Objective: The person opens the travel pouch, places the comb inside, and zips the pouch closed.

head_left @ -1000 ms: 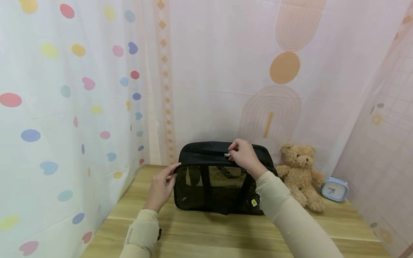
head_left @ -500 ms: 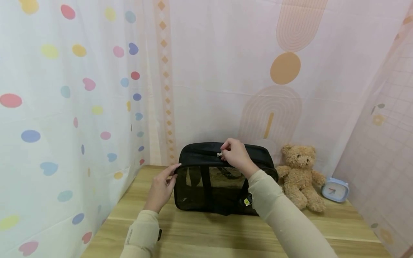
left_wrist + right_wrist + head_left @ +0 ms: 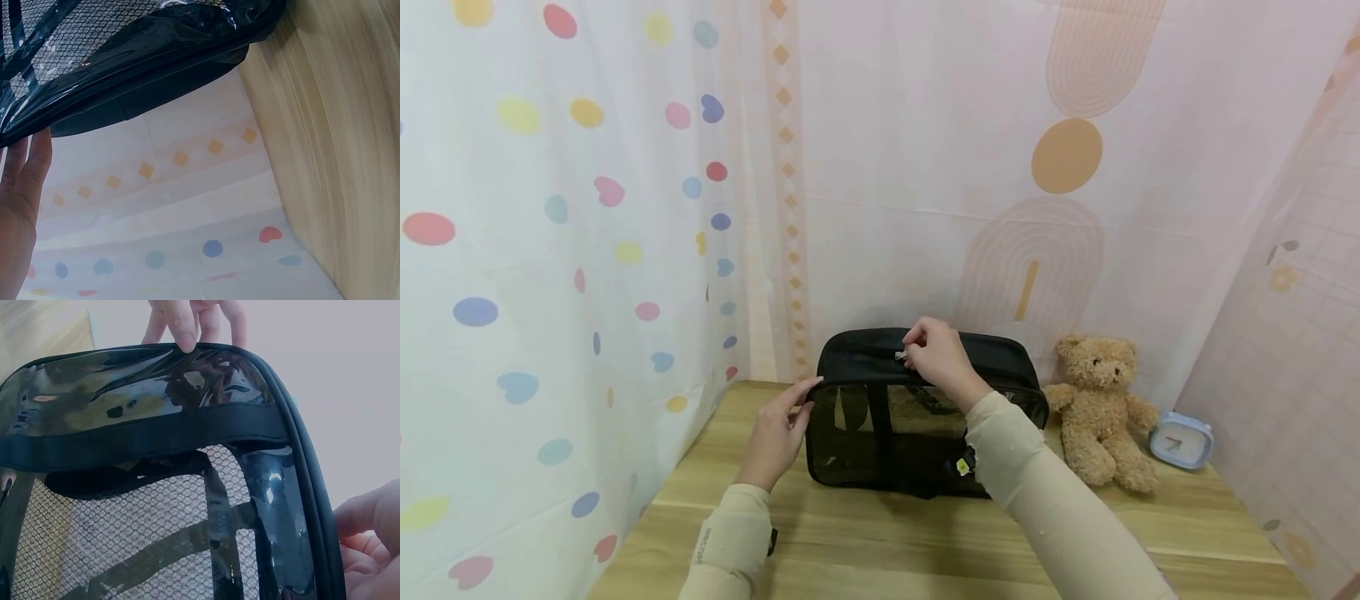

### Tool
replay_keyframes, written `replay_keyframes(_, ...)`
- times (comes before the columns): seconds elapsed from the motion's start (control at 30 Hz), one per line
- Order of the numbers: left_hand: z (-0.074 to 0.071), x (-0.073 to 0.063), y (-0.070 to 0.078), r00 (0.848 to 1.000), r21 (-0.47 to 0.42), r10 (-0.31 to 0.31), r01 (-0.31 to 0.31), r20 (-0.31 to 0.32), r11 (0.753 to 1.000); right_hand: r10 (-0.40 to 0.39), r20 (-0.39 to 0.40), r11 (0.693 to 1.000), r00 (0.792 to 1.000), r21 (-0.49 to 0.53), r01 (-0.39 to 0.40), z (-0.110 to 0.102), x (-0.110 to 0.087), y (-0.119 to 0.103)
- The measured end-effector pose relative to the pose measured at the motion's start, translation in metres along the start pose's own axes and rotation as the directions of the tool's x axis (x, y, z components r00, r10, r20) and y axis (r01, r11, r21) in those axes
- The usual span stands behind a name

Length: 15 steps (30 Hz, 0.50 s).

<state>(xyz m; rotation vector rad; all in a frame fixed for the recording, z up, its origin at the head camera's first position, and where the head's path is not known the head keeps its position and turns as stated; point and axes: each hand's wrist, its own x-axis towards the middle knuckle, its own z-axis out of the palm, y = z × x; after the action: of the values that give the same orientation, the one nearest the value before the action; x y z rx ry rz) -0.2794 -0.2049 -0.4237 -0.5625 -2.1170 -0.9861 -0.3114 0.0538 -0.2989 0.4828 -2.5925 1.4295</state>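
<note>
A black bag (image 3: 850, 458) with clear front panel and mesh back stands upright on the wooden table, its zipper running along the top. At its upper left corner my left hand (image 3: 775, 435) holds the edge; in the right wrist view the thumb (image 3: 185, 339) lies on the front while the other fingers are behind. My right hand (image 3: 942, 358) pinches the metal zipper pull (image 3: 900, 356) near the middle of the top. The right wrist view has that right hand (image 3: 372, 540) at the bag's side edge, its grip partly hidden.
A brown teddy bear (image 3: 1099, 417) sits just right of the bag, with a small blue alarm clock (image 3: 1182, 440) beyond it. Patterned curtains (image 3: 887, 167) hang behind and at both sides of the table (image 3: 865, 546). A small yellow charm (image 3: 962, 467) shows beside the right sleeve.
My right hand has slid leftward along the top of the bag with the zipper pull, from right of the middle to about the middle. My left hand stays at the corner.
</note>
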Motion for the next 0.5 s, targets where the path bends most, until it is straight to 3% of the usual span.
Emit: replay_keyframes(0.5, 0.0, 0.001, -0.001, 1.0, 0.009, -0.01, 0.01, 0.009, 1.0, -0.017, 0.025, 1.0, 1.0, 0.001, 0.017, 0.012, 0.005, -0.008)
